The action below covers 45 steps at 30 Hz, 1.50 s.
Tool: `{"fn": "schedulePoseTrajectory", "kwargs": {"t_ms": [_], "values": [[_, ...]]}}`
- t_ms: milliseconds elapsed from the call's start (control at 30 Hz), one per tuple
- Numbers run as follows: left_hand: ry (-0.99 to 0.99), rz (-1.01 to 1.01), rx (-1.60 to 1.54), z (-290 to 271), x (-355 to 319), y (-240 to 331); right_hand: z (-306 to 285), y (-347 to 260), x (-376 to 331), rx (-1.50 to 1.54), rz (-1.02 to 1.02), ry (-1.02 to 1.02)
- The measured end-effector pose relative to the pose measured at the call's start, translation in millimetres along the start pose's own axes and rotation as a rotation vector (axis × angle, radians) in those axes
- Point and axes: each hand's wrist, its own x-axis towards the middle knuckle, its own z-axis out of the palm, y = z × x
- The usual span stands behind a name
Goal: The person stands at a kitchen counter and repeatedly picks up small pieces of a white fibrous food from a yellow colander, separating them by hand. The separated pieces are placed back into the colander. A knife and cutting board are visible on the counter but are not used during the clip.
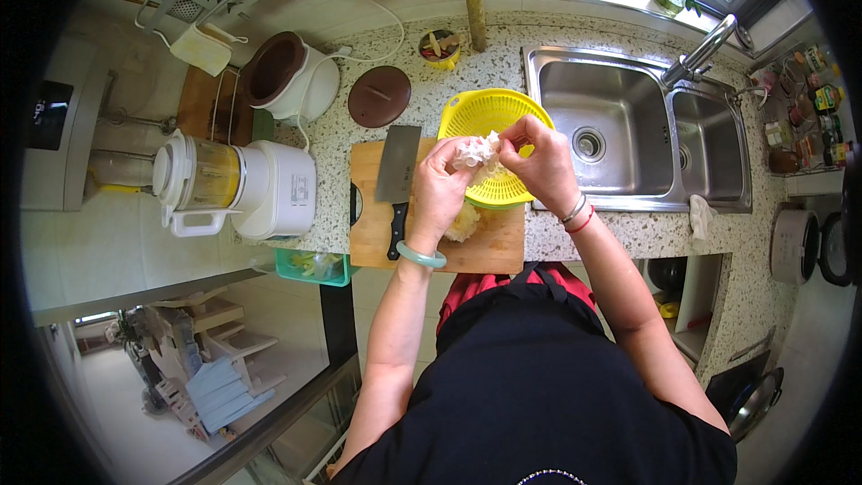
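A frilly white piece of snow fungus (476,152) is held up in front of me, over the near part of a yellow colander (467,109). My left hand (437,190) grips it from the left, wearing a pale green bangle at the wrist. On its other side, the bent fingers of my right hand (544,162) pinch the ruffled edge. Below, partly hidden by my left hand, a yellowish-white frilly clump (463,223) rests on the wooden cutting board (489,247). A cleaver (398,166) with a black handle lies along the board's left side.
A double steel sink (611,126) with a faucet (705,49) is to the right. Leftward stand a white blender (278,189), a white pot (310,81) with brown inner bowl and a brown lid (379,96). A small yellow cup (440,52) sits behind the colander; a green bin (312,267) hangs below the counter.
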Motion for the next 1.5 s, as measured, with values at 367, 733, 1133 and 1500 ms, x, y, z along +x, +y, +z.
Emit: {"fn": "schedulePoseTrajectory", "kwargs": {"t_ms": [367, 733, 1133, 1500], "values": [[-0.058, -0.185, -0.422, -7.3, 2.0, -12.5, -8.7, 17.0, 4.6, 0.249, 0.164, 0.021], [-0.132, -0.267, -0.595, -5.8, 7.7, -11.7, -7.7, 21.7, 9.7, 0.286, 0.179, 0.068], [-0.126, -0.116, -0.330, -2.6, 14.6, -2.4, -21.5, -4.7, 18.0, -0.010, -0.151, -0.200], [-0.124, -0.100, -0.223, -1.5, 15.5, -7.9, -15.2, 4.1, 17.8, -0.135, -0.194, -0.137]]}}
